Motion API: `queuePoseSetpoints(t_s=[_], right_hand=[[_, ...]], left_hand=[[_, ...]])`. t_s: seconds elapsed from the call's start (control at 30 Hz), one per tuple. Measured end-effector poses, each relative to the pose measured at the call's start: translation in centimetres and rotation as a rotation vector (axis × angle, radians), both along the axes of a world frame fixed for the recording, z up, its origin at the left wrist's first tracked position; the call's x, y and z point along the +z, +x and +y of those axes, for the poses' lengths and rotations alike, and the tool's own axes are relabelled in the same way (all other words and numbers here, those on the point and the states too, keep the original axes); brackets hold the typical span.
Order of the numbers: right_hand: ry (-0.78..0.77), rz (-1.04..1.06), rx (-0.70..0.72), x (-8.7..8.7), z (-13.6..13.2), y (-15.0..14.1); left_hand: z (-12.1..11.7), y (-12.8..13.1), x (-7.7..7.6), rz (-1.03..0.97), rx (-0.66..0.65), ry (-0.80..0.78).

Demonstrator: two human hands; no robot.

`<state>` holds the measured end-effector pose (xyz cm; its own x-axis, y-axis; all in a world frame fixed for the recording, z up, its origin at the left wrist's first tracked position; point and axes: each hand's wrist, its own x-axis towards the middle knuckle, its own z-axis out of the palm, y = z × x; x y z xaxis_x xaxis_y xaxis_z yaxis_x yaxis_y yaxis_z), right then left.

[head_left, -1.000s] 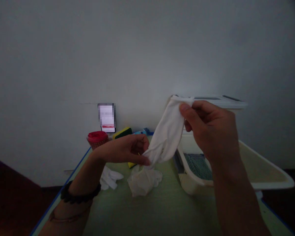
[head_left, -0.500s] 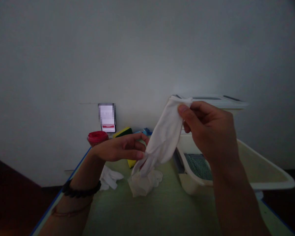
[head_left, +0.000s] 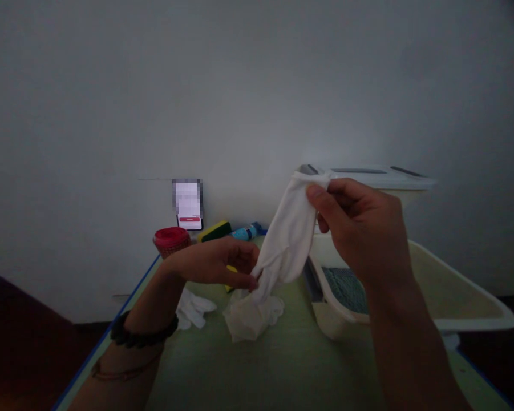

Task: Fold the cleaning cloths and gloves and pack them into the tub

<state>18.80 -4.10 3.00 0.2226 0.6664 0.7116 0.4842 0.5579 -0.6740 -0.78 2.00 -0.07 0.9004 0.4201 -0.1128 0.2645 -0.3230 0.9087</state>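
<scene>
A white glove [head_left: 288, 228] hangs slantwise in the air, its cuff up and its fingers down to the left. The cuff is pinched between the thumb and fingers of my right hand [head_left: 363, 234]. My left hand [head_left: 222, 262] closes its thumb and fingertips on the glove's lower finger end. Beneath that, a cream, thin-looking glove [head_left: 250, 319] lies crumpled on the table. Another white glove [head_left: 194, 308] lies to its left, partly hidden behind my left wrist.
On the green table [head_left: 257, 377], a cream bin [head_left: 342, 328] holding green cloth [head_left: 346, 288] stands at right, its lid [head_left: 380, 180] raised. At the back are a red basket [head_left: 171, 240], a phone [head_left: 189, 202], a yellow-green sponge [head_left: 214, 231] and a blue tube [head_left: 246, 231].
My left fingers have curled in and closed on the glove's finger end. My right hand has shifted slightly left with the cuff, and the glove's fingers have bunched together.
</scene>
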Motion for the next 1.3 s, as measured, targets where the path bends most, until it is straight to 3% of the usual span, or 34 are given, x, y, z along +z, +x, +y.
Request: queuePoseSetpoints(t_s=[0.3, 0.77, 0.9, 1.17, 1.3], right_hand=[[-0.023, 0.014, 0.013, -0.1, 0.1, 0.0], [0.017, 0.019, -0.028, 0.1, -0.1, 0.1], [0.014, 0.013, -0.037, 0.1, -0.1, 0.1], [0.010, -0.011, -0.027, 0.3, -0.2, 0.0], [0.003, -0.011, -0.040, 0.3, -0.2, -0.1]], left_hand=[[0.1, 0.3, -0.1, 0.085, 0.099, -0.008], [1.0, -0.2, -1.2, 0.215, 0.083, -0.054], [1.0, -0.2, -1.3, 0.161, 0.078, -0.060], [0.7, 0.2, -0.6, 0.057, 0.096, 0.155], [0.7, 0.2, -0.6, 0.029, 0.066, 0.188]])
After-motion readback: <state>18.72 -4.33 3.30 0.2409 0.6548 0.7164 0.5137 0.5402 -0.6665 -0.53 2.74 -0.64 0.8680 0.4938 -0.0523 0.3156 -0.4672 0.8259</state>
